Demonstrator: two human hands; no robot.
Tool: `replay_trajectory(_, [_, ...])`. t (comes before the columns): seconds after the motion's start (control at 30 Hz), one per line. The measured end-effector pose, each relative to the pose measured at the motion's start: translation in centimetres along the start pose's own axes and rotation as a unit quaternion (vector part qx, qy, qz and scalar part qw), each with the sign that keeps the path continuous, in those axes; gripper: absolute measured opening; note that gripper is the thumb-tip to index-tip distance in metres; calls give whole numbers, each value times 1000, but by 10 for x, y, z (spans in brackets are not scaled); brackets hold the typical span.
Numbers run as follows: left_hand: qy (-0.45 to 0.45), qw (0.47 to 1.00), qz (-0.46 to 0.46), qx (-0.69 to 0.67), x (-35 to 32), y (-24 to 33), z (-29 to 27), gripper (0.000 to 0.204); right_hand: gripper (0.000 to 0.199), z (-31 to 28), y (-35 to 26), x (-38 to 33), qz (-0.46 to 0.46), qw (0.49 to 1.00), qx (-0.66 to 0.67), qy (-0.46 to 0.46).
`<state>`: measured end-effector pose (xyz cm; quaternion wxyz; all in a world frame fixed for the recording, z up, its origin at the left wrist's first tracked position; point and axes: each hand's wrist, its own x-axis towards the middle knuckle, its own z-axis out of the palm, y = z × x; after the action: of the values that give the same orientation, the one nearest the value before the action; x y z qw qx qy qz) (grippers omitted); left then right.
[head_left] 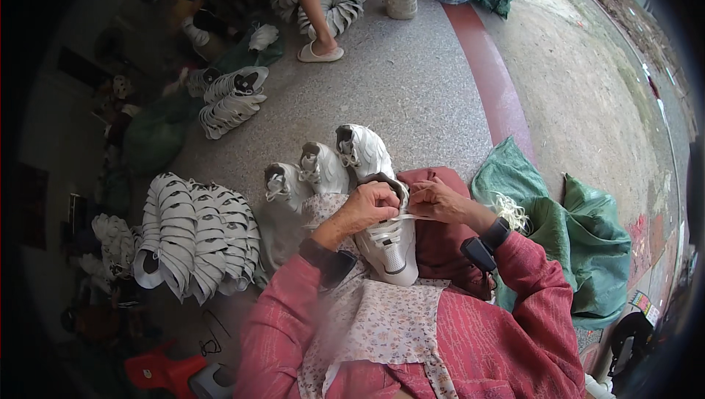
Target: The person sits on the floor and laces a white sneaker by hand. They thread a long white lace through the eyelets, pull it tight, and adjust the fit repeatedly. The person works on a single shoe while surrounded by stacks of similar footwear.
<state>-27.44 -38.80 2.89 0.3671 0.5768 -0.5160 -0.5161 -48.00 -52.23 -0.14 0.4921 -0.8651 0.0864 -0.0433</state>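
Left hand (373, 207): you are clamping it closed over the top of the white shoe upper (388, 246) lying on your lap.
Right hand (440, 201): you are pinching a flat white lace (413, 216) just beside that grip, pulling it taut.
Progress: lacing looks partway done; three laced uppers (323, 168) are standing just beyond your hands, while stacked uppers (194, 234) are waiting further off to your left.
Upper: white, grey trim, sole-less, toe pointing at you.
Outward: green sacks (580, 237) are sitting to the right.
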Motion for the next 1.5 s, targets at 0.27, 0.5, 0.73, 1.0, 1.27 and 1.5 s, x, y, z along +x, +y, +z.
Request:
replay_trajectory(0.27, [-11,1000,4,13,1,-4,0,9,19,6,1,9,-25,998,-55,-1])
replay_trajectory(0.5, [-2,999,5,36,0,-9,0,11,21,-36,-25,24,4,994,-67,-82])
replay_trajectory(0.73, [0,999,-11,33,-1,-2,1,14,42,-34,0,30,-38,994,94,-42])
replay_trajectory(1.0, [49,982,102,148,-2,0,6,8,35,-23,15,39,-101,986,131,-30])
replay_trajectory(1.27, [404,734,149,525,-61,48,-122,7,27,-28,13,32,-85,988,125,-27])
replay_trajectory(1.5, [560,703,45,436,-164,59,-175,16,22,-25,13,34,-52,985,160,-31])
